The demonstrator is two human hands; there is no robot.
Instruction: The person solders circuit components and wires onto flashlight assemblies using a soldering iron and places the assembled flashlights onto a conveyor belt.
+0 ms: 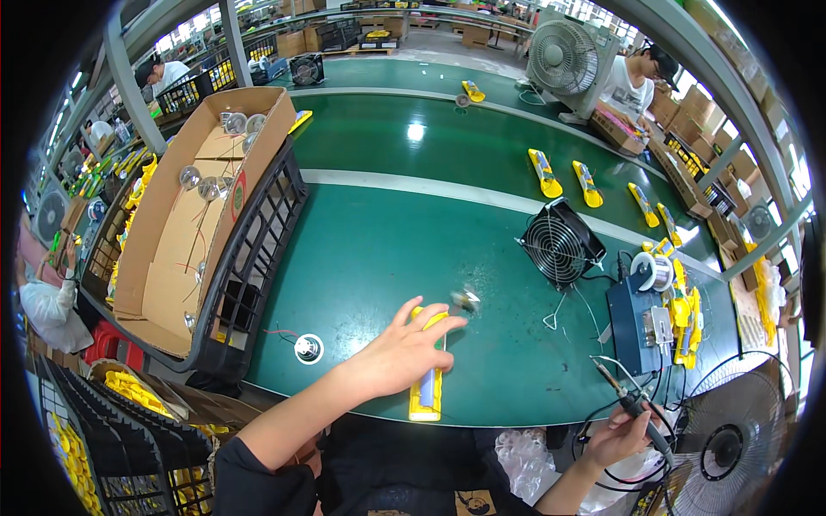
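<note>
My left hand (404, 348) rests on a long yellow housing (428, 383) lying on the green bench, fingers spread over its far end. A small round silvery part (465, 300) sits blurred just beyond my fingertips. My right hand (621, 434) grips a black soldering iron (632, 402) near the bench's front right edge, its tip pointing up and to the left. A small round reflector (308, 347) with red and black wires lies to the left of the housing.
A black crate (258, 258) with a cardboard box (172, 215) of round reflectors stands at left. A small black fan (559, 245), a blue soldering station (632, 322) and a solder spool (654, 271) stand at right. Yellow housings (545, 173) lie on the conveyor. Other people work at the far side.
</note>
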